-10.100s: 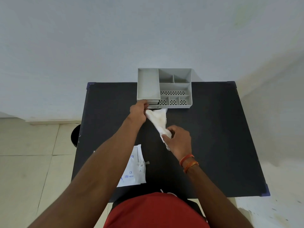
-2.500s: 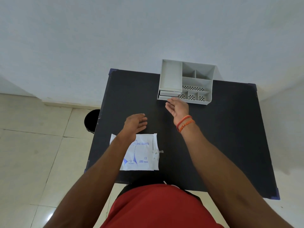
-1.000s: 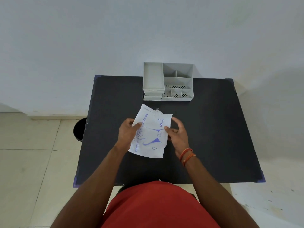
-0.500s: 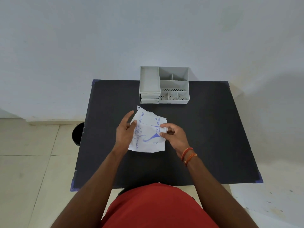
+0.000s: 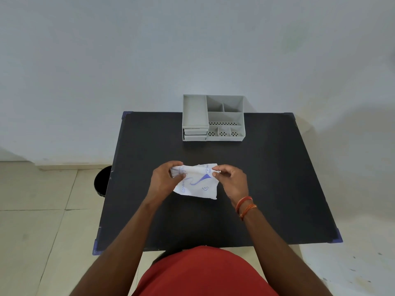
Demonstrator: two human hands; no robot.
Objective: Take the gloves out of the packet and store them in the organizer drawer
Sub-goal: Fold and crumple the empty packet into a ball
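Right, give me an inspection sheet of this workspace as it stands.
Surface: black table, bare apart from the items below.
Job's things: white glove packet with blue print, crumpled, held over the middle of the table; grey organizer at the far edge, its two drawers at the front left look shut; no loose gloves seen.
Clutter: nothing seen.
Grippers: left hand grips the packet's left top corner; right hand pinches its right top corner; orange bangles on the right wrist.
Cables: nothing seen.
Surroundings: pale wall behind, tiled floor, a dark bin beside the table's left edge.
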